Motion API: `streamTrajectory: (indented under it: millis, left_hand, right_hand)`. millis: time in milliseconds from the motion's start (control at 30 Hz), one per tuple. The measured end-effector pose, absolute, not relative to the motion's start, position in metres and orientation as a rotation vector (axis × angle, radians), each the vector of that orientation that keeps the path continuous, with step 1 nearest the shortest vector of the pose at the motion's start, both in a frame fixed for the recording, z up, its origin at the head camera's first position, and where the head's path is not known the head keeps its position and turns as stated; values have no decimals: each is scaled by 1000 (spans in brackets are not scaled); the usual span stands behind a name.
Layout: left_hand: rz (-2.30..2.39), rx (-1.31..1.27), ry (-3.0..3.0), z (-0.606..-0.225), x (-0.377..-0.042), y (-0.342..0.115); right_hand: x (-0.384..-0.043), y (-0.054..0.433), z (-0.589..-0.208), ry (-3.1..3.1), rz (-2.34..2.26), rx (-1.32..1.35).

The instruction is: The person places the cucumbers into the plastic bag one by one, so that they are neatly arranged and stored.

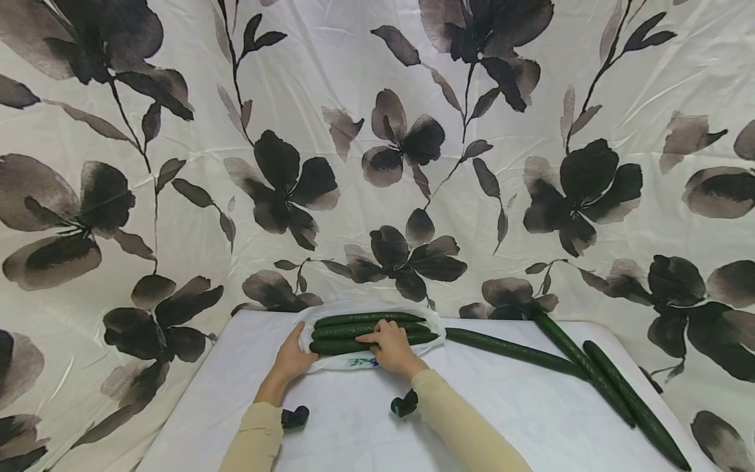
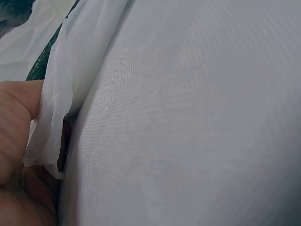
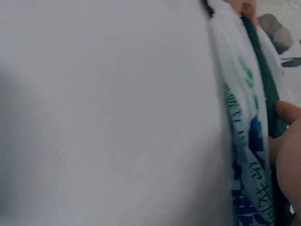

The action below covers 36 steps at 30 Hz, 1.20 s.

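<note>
A white plastic bag (image 1: 339, 362) with green and blue print lies at the far side of the table, with three cucumbers (image 1: 342, 346) side by side in its opening. At the bag's left end my left hand (image 1: 291, 357) pinches its edge; in the left wrist view the thin plastic (image 2: 54, 122) runs between thumb and fingers. My right hand (image 1: 394, 347) lies over the cucumbers right of their middle, thumb pointing left and fingers bent over the front ones. Printed plastic (image 3: 244, 136) and a strip of green cucumber (image 3: 265, 70) show beside it in the right wrist view.
Right of the bag, one long cucumber (image 1: 513, 349) slants toward two more, a cucumber (image 1: 584, 367) and an outer cucumber (image 1: 637, 406) near the right table edge. A white cloth (image 1: 348, 426) covers the table. Behind hangs a floral curtain (image 1: 366, 216).
</note>
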<state>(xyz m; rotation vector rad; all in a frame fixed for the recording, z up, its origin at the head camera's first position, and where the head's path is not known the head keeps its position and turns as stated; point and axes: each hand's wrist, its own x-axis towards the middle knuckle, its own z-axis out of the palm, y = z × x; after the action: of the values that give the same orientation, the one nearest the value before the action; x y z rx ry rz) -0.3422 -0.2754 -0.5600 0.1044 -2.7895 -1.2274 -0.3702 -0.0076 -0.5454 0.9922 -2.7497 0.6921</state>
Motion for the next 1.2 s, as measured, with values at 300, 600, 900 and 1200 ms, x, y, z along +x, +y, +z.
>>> streamTrajectory:
  millis: [300,600,900,1200]
  left_hand:
    - [-1263,104,-2781,-560,-343,-276]
    - [-1248,98,-2791,-556,-345,-275]
    - [-1239,103,-2809,-557,-346,-274]
    - [-1258,142,-2804,-562,-345,-276]
  right_hand:
    - [-371,-9,-545,-2710,556,1063]
    - [-375,-9,-542,-2741,640,1032]
    - [-377,-9,-540,-2791,748,998]
    - [-374,-2,-538,-2756,1011,996]
